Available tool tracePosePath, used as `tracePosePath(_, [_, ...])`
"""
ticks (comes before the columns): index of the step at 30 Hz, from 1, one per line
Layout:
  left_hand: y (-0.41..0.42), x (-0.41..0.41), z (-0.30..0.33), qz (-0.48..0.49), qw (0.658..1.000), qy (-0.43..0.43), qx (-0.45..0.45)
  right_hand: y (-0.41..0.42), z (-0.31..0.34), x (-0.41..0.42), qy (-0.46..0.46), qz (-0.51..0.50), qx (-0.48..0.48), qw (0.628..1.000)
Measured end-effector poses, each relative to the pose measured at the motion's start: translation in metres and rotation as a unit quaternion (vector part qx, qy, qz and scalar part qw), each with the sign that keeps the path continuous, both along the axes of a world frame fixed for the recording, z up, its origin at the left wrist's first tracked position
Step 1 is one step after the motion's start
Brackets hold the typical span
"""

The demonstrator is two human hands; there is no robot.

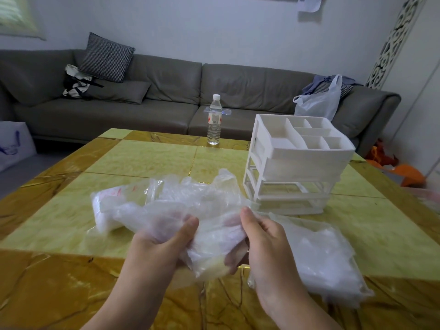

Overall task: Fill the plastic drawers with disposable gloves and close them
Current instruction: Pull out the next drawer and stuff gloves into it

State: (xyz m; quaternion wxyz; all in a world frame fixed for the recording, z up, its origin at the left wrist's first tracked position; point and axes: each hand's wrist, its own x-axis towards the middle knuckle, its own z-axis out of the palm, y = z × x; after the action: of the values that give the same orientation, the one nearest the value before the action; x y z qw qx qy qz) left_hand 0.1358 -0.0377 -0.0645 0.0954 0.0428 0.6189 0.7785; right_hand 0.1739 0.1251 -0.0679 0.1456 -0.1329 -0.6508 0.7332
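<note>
My left hand [164, 244] and my right hand [264, 244] are both up over the near edge of the glossy yellow-and-amber marble-patterned counter [142, 160], each clamped on the same crumpled bunch of thin, clear disposable plastic gloves [190, 206]. My left thumb lies across the top of the bunch with the fingers curled beneath it; my right thumb presses from the other side, the fingers showing faintly through the film. The bunch fans out up and to the left, and its far end is a clear packet with red print.

Just right of my right wrist, a flat clear pack of more gloves [326, 256] lies on the counter.

Beyond that, on the right half of the counter, stands the white plastic drawer unit [292, 177] — a stacked frame whose top is a tray split into several compartments, all bare inside. Drawer fronts show in the upper tiers; in the lower tiers I can see through the frame, and I cannot tell whether drawers sit there.

At the far edge stands an upright clear plastic water bottle with a white cap [215, 120].

Behind the counter runs a long grey sofa [166, 91] — on it a checked cushion [107, 58], a black-and-white tote bag [76, 83] and a white plastic carrier bag [319, 101].
</note>
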Motion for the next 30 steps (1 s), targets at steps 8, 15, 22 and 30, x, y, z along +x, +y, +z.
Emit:
tracePosePath(8, [0.000,0.001,0.001,0.017,0.999,0.013,-0.024,0.011,-0.007,-0.005,0.034,-0.094,0.100,0.990])
tracePosePath(15, [0.007,0.009,0.004,-0.028,0.999,0.001,0.041,-0.007,-0.013,-0.003,0.001,-0.132,0.006,0.991])
tracePosePath(22, [0.007,0.007,-0.002,0.005,0.993,-0.068,0.092,-0.009,-0.009,-0.002,0.009,-0.119,0.083,0.989])
tracePosePath(30, [0.003,0.004,-0.003,-0.015,0.997,-0.017,0.069,-0.009,-0.011,-0.004,0.006,-0.132,0.107,0.985])
